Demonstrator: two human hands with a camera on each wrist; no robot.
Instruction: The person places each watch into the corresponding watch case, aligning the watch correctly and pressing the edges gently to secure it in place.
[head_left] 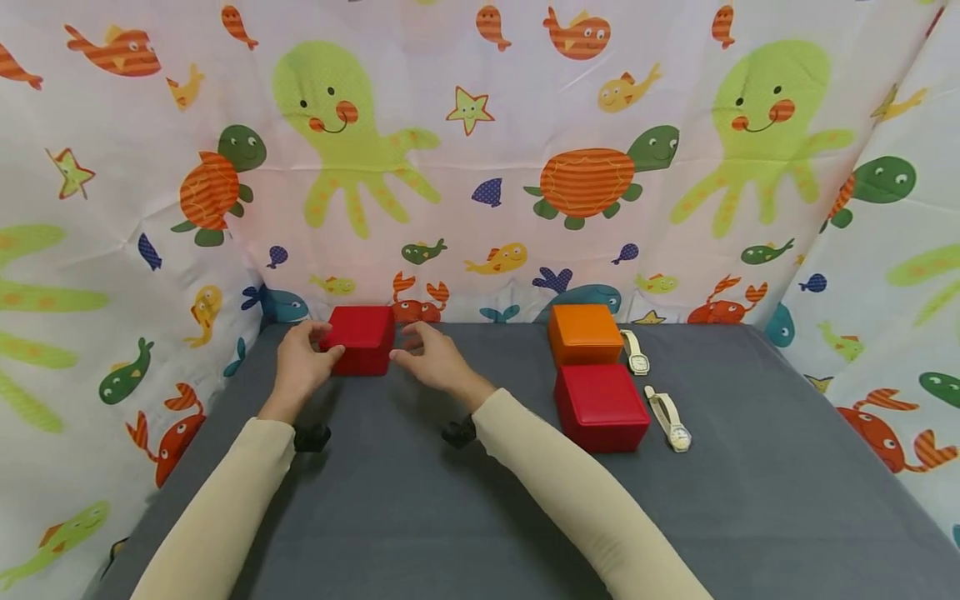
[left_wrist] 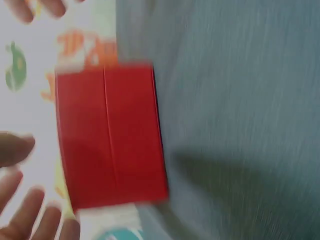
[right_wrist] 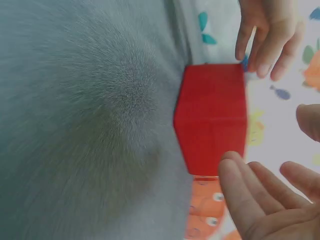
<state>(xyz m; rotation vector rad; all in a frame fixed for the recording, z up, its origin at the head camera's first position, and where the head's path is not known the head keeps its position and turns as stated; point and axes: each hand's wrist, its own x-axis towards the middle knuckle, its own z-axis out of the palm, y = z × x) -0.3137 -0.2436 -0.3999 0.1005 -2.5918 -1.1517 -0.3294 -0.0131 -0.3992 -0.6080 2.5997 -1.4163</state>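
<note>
From my end: L hand (head_left: 300, 364) & R hand (head_left: 442, 364) extended fwd, flanking red box (head_left: 363, 329), fingers apart, loosely bent (front watch dial (head_left: 680, 438) txt illegible).

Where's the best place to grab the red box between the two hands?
Probably by its left and right walls, one hand coming from each side. The red box has flat sides, its back is near the printed curtain, and the left hand and right hand flank it.
</note>
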